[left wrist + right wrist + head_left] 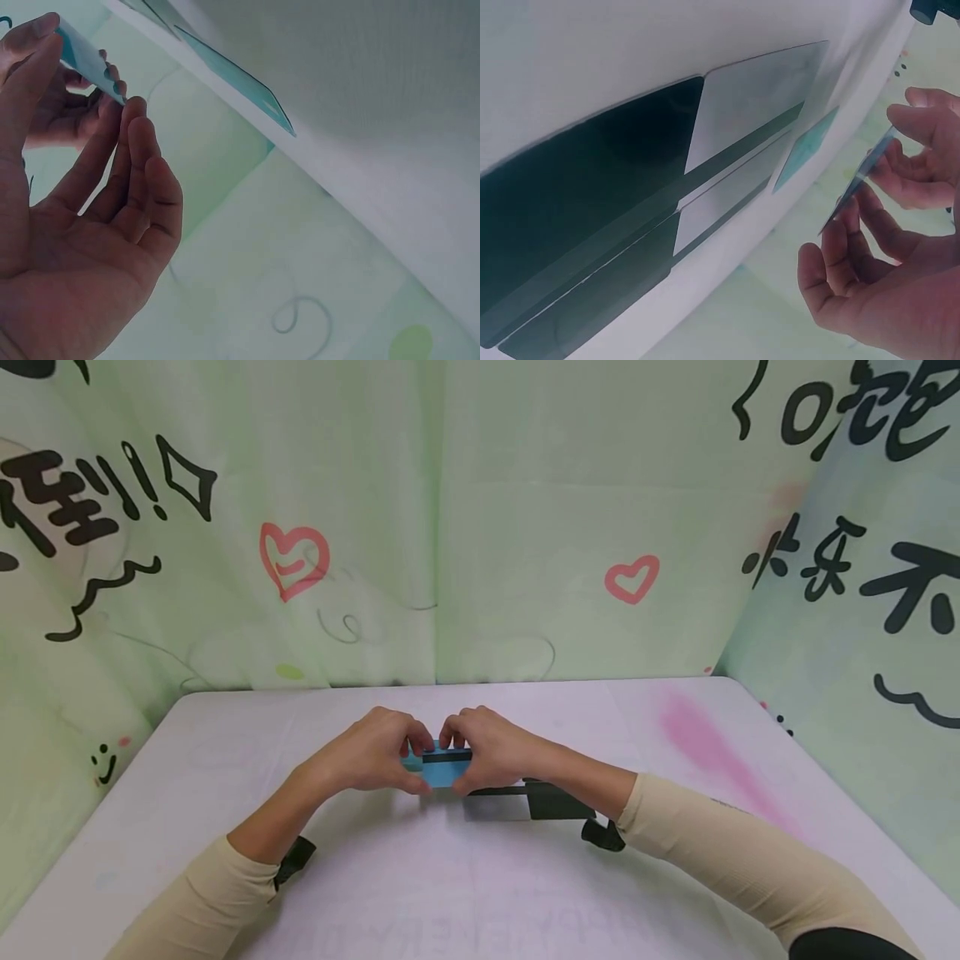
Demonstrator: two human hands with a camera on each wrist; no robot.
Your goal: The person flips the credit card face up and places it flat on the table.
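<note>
From where I sit, the table (465,893) runs back to a pale green curtain (517,527) with hearts and lettering on it. On the table by the right hand (495,750), two pale grey cards (769,97) lie beside two dark cards (607,142), with a teal card (806,152) a little beyond them. In my head view the right hand and forearm screen part of that group, and the left hand (375,752) partly hides the teal one. The blue card (446,772) is up off the tabletop, between both hands, each pinching it with thumb below and fingers above. Its black stripe runs left to right, nearer the far edge. The long axis seems to follow the stripe, though fingers cover the right end. My right wrist view catches it nearly edge-on, tilted.
</note>
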